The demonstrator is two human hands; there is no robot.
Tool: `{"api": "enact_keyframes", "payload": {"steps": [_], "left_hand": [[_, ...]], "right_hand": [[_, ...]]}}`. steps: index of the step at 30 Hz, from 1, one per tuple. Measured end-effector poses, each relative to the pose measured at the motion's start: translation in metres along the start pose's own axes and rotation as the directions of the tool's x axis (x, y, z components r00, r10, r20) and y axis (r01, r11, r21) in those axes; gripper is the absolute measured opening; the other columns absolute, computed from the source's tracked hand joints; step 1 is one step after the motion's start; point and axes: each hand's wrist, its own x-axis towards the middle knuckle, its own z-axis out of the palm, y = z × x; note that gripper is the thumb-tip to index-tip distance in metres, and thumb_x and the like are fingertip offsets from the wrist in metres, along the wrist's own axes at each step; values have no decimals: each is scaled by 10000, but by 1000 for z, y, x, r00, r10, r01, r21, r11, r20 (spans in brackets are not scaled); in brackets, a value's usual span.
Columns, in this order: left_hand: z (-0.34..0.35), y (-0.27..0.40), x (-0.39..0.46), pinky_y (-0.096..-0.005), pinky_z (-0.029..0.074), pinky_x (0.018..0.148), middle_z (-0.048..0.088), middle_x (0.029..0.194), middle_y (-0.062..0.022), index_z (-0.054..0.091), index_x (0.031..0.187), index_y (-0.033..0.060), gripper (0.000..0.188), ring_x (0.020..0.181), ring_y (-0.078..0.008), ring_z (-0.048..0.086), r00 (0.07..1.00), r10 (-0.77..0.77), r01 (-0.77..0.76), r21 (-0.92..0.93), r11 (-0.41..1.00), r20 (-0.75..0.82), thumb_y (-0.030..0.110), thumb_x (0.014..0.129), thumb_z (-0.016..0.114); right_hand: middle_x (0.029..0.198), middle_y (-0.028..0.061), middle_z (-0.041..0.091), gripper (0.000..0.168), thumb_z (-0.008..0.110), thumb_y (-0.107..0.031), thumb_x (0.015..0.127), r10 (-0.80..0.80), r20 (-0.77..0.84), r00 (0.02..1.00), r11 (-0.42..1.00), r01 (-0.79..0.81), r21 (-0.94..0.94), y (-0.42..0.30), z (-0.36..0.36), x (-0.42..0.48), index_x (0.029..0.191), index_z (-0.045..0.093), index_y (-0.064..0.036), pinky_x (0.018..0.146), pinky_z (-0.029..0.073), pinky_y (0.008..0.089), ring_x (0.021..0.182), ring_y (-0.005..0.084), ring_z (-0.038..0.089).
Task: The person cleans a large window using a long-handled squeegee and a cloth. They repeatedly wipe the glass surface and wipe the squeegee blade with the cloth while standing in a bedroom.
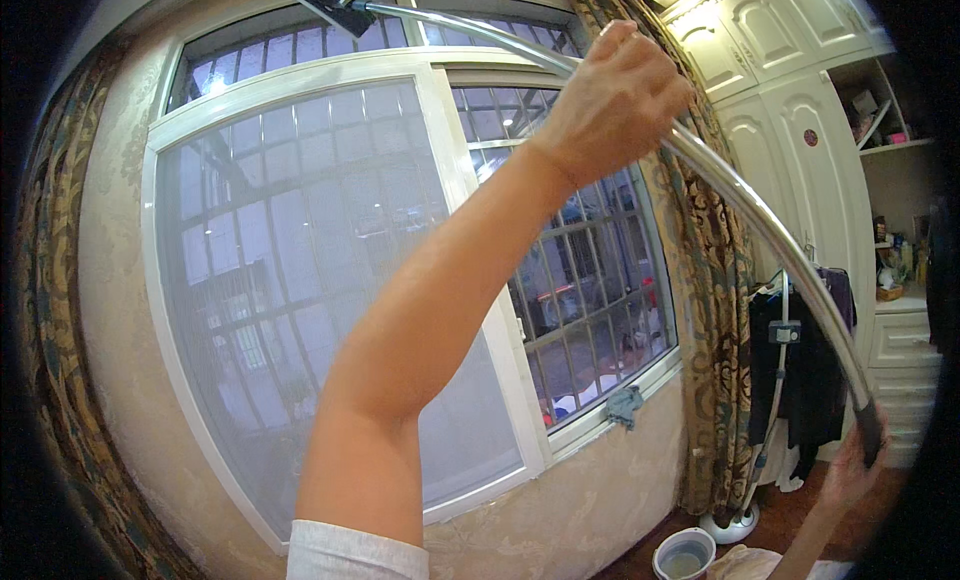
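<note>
My left hand [619,96] is raised at the upper middle, closed around the shiny metal pole [750,197] of a flat-head mop. At the lower right my right hand [859,456] grips the dark end of the same pole. The mop's flat rectangular head [326,2] is at the top left, over the upper window pane [292,51]. Whether its pad touches the glass I cannot tell. Below the pole stand a white-framed mesh screen [300,280] and, to its right, a window section [592,280] with metal bars behind it.
A grey-blue cloth [624,407] hangs on the window sill. Patterned curtains [712,317] flank the window. On the floor at lower right are a bucket of water [684,556] and the white base of a garment stand [730,525] holding dark clothes. White cabinets [810,152] line the right wall.
</note>
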Motion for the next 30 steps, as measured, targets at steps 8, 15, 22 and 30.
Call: {"api": "enact_keyframes", "payload": {"steps": [8, 15, 22, 30], "left_hand": [[30, 85, -5, -355, 463, 745, 512, 667, -8, 531, 807, 131, 104, 731, -193, 571, 993, -36, 58, -205, 977, 110, 135, 732, 603], [46, 149, -2, -319, 505, 543, 556, 641, -15, 524, 682, 115, 101, 635, -189, 621, 946, 43, 93, -396, 914, 322, 178, 741, 576], [54, 218, 13, -347, 484, 504, 671, 693, -41, 668, 684, 137, 88, 678, -218, 669, 771, 249, 107, -505, 856, 586, 160, 739, 603], [38, 282, 43, -398, 416, 472, 678, 751, -32, 717, 784, 152, 108, 668, -225, 635, 722, 404, 1, -584, 812, 562, 212, 757, 631]], "right_hand": [[1361, 106, 447, 386, 485, -124, 942, -215, -453, 865, 953, 85, -290, -64, -68, -78, 1312, 429, -30, 1062, 379, 388, 1260, 245, 428], [1286, 127, 515, 387, 488, -251, 945, -427, -530, 733, 702, -101, -705, -123, -107, -135, 1254, 486, -19, 1000, 438, 320, 1176, 217, 510], [513, 65, 521, 683, 468, -675, 818, -86, -995, -53, 390, -921, 15, -82, -51, -142, 761, 611, -10, 385, 455, 339, 424, 173, 547], [1093, 133, 591, 484, 700, -240, 747, 326, -516, 792, -246, -456, -855, -14, 30, -62, 1112, 557, 45, 923, 424, 354, 1050, 243, 567]]}}
